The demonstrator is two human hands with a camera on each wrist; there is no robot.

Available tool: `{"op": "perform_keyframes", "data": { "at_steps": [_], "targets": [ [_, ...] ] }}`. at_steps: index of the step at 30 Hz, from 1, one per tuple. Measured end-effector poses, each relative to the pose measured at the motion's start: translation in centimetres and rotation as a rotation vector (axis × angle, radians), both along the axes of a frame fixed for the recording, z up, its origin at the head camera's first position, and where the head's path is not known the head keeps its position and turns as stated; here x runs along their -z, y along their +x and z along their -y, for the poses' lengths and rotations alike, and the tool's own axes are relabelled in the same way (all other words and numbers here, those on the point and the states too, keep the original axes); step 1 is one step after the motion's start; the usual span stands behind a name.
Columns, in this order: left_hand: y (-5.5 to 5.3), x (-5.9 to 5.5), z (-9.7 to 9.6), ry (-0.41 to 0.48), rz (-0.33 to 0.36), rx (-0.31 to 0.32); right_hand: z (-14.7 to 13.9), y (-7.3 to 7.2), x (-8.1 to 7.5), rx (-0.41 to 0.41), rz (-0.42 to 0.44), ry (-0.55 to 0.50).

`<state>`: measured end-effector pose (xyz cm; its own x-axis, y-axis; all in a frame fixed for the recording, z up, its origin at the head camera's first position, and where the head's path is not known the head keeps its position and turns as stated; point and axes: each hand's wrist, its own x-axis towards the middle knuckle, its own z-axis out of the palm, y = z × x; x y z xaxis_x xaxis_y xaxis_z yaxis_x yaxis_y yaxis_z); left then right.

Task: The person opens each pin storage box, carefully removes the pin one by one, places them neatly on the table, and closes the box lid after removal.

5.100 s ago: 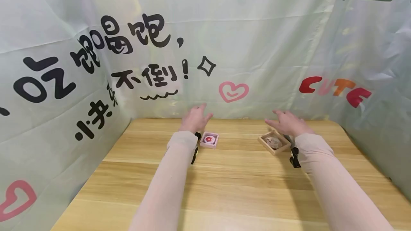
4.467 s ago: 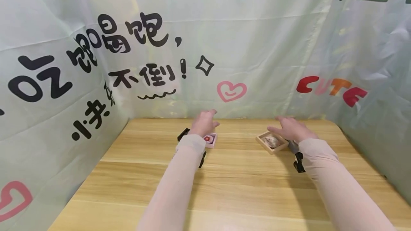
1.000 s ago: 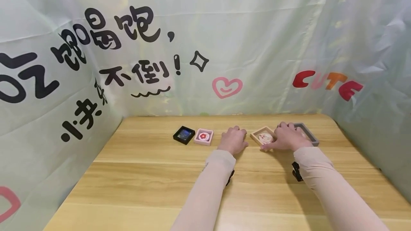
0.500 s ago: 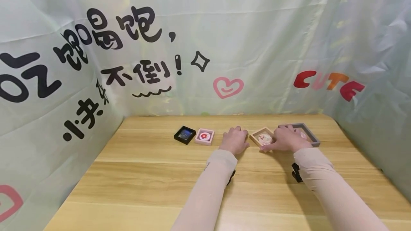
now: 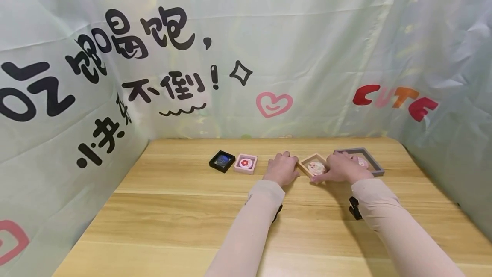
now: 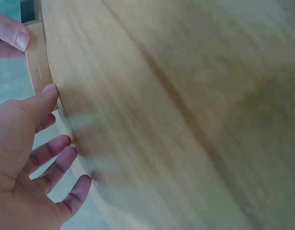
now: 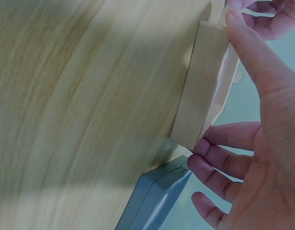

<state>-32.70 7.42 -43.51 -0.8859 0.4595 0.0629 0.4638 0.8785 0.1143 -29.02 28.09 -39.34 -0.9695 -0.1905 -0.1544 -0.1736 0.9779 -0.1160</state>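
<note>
A small square wooden box (image 5: pixel 310 160) sits on the table, holding a round, pale patterned piece (image 5: pixel 317 168). My right hand (image 5: pixel 340 167) grips its right part, thumb on the near side and index finger at the far corner, as the right wrist view shows. At the box's left corner is my left hand (image 5: pixel 281 168); its thumb and index finger pinch there, the other fingers loosely spread. Right of the wooden box lies a larger grey frame (image 5: pixel 372 161) with a pinkish round piece (image 5: pixel 362 162), partly covered by my right hand.
Left of my hands, a pink box (image 5: pixel 251 170) holds a white disc with a red flower (image 5: pixel 246 163). Beside it sits a black box (image 5: pixel 222 161) with a dark blue inside. A printed cloth (image 5: pixel 307 54) hangs behind the wooden table (image 5: pixel 173 217).
My left hand has come from the left past the pink box to the wooden box. My right hand has lowered onto it. The wooden box has shifted slightly left.
</note>
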Motion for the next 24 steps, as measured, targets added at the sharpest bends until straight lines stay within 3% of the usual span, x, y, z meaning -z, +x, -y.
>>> {"op": "perform_keyframes", "data": {
  "at_steps": [6, 13, 24],
  "targets": [
    [0.2, -0.1, 0.1, 0.003, -0.008, 0.017, 0.3, 0.0, 0.1, -0.033, -0.002, 0.011],
    [0.1, -0.3, 0.3, -0.012, -0.025, 0.012, 0.4, -0.5, 0.6, -0.126, -0.054, -0.044],
    [0.4, 0.0, 0.4, -0.001, -0.001, 0.024, 0.3, -0.2, 1.4, -0.131, -0.031, -0.177]
  ]
}}
